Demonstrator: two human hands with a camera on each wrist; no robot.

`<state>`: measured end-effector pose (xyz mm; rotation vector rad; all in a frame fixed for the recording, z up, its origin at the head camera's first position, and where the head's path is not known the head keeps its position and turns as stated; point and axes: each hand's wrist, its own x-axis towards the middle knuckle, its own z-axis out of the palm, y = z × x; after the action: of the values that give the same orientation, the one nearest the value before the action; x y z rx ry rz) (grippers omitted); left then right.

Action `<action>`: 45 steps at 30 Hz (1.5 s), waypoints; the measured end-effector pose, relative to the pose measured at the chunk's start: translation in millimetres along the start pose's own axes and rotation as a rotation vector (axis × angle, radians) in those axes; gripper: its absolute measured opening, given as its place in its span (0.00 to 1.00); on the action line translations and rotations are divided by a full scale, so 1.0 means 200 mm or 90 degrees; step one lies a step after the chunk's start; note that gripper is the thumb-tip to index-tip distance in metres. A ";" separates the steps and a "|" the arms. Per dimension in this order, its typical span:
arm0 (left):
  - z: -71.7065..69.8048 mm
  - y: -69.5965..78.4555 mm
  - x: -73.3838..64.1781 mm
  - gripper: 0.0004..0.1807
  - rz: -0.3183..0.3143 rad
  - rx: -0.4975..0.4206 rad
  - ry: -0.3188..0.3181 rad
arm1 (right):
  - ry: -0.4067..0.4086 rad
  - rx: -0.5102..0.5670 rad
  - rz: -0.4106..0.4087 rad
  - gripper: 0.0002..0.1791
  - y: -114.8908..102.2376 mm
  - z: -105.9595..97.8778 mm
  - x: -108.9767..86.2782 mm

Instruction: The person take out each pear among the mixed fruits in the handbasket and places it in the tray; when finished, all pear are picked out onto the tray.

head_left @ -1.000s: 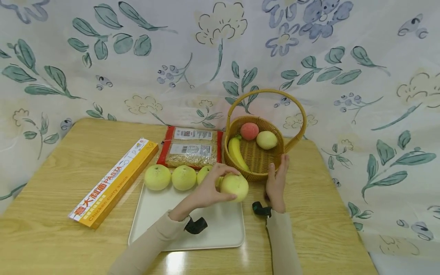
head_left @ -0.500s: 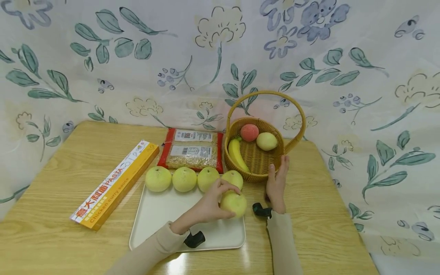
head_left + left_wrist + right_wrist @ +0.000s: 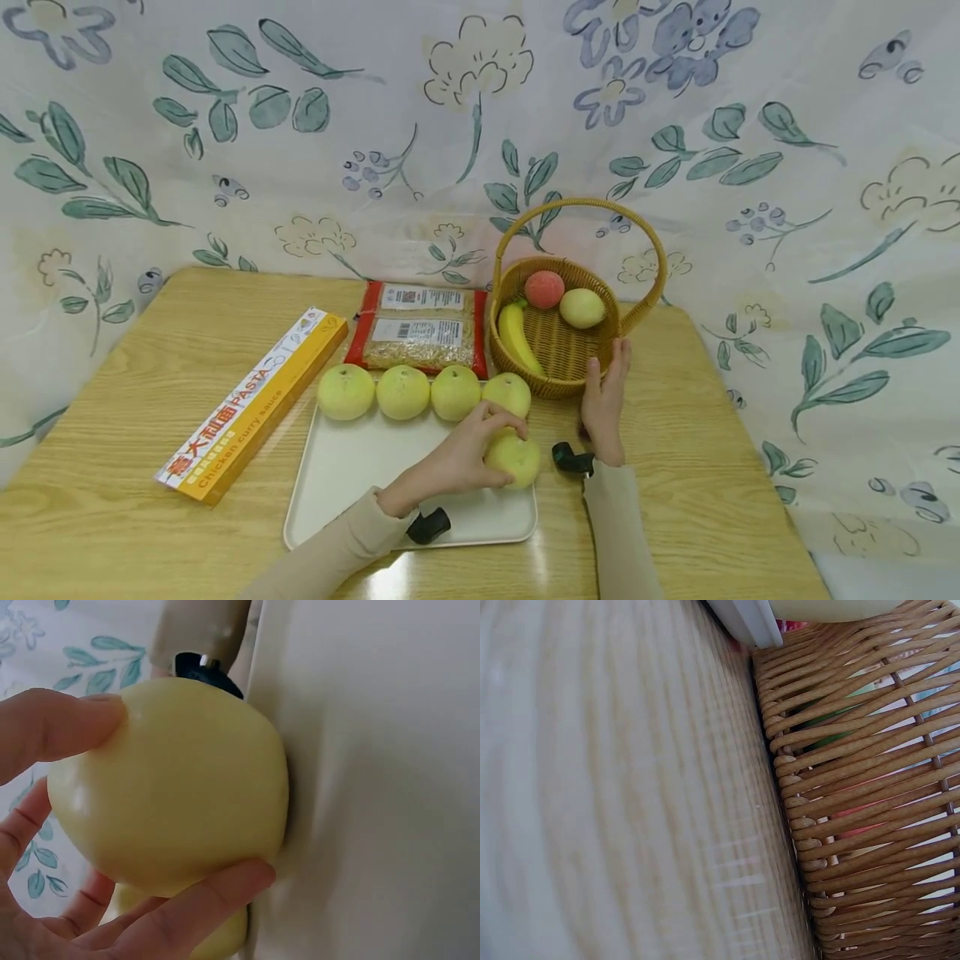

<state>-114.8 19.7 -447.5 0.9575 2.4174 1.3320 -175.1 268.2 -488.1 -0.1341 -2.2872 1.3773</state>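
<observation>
A pale yellow-green round fruit point(image 3: 513, 458) is held between the thumb and fingers of my left hand point(image 3: 465, 454), low at the right side of the white tray point(image 3: 360, 492). In the left wrist view the same fruit point(image 3: 172, 787) lies close against the tray surface; exact contact is hard to tell. Behind it several like fruits point(image 3: 403, 392) form a row along the tray's far edge. My right hand point(image 3: 604, 404) stands straight-fingered beside the wicker basket point(image 3: 555, 387), at its near right side. In the right wrist view only the basket weave point(image 3: 870, 787) and tabletop show, without the hand.
Inside the basket lie a banana point(image 3: 516, 337), a red round fruit point(image 3: 544, 289) and a pale oval fruit point(image 3: 582, 308). A red-edged clear packet point(image 3: 418, 327) lies behind the tray. To the left is a long pasta box point(image 3: 255, 404). A floral cloth point(image 3: 420, 150) hangs behind the table.
My left hand has brought the fruit toward me and down, from over the row's right end to the tray's right side in front of it. The right hand has stayed by the basket.
</observation>
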 end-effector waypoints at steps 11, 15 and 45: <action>0.01 0.05 0.01 0.27 -0.025 0.068 0.027 | 0.002 -0.003 0.005 0.35 0.00 -0.02 0.01; 0.00 0.07 0.01 0.29 -0.014 0.094 0.025 | -0.002 -0.004 0.010 0.36 0.00 -0.02 0.01; -0.25 0.19 0.65 0.35 -0.004 -0.120 0.001 | -0.007 -0.012 0.008 0.34 0.00 0.00 0.01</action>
<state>-221.1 83.9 -373.6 0.8996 2.2446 1.5255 -177.0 269.0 -488.3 -0.1486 -2.3125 1.3665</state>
